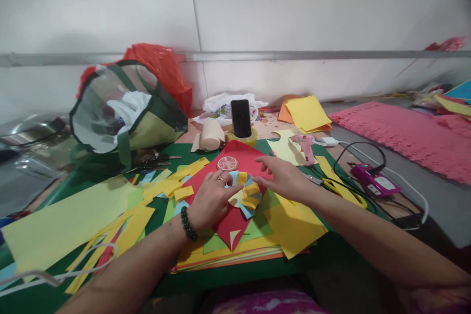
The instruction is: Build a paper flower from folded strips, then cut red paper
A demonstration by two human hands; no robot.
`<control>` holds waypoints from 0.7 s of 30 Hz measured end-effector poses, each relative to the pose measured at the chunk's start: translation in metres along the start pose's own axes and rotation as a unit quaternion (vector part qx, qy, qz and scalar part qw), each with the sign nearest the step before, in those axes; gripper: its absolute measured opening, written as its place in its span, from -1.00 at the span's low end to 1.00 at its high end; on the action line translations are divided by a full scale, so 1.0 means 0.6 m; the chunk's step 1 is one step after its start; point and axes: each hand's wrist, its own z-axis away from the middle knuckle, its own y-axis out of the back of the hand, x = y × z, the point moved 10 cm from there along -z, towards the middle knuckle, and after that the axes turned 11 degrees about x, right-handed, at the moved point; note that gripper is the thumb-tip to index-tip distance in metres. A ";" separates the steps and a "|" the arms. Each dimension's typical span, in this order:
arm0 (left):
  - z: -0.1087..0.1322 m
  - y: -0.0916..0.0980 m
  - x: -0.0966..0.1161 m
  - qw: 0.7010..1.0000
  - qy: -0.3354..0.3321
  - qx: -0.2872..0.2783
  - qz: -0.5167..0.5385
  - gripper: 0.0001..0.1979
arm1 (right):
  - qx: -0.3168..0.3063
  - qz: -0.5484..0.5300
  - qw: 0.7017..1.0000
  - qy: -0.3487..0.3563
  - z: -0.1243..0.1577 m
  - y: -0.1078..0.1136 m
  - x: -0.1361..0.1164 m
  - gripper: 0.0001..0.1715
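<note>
Paper rosette [250, 190] fans out toward the desk's [265, 130] front-right corner; left hand [212, 201] overlaps it, grip unclear; right hand [285, 176] loosely splayed.

No legible text or numbers anywhere

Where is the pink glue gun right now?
In the head view, the pink glue gun lies right of centre, by the right edge of the pale yellow sheet, beyond the right hand.
</note>
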 end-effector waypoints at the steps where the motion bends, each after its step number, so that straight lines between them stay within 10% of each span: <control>1: -0.001 -0.003 0.001 1.000 0.003 -0.005 -0.004 -0.64 | 0.006 0.003 1.000 0.005 -0.001 -0.006 -0.003 -0.45; 10: -0.004 -0.046 0.013 0.993 0.018 -0.113 -0.042 -0.75 | 0.014 -0.008 0.999 0.029 -0.030 -0.028 -0.033 -0.39; 21: -0.006 -0.012 -0.035 0.995 0.082 -0.046 -0.039 -0.75 | -0.092 -0.149 0.983 0.048 -0.066 -0.092 -0.033 -0.15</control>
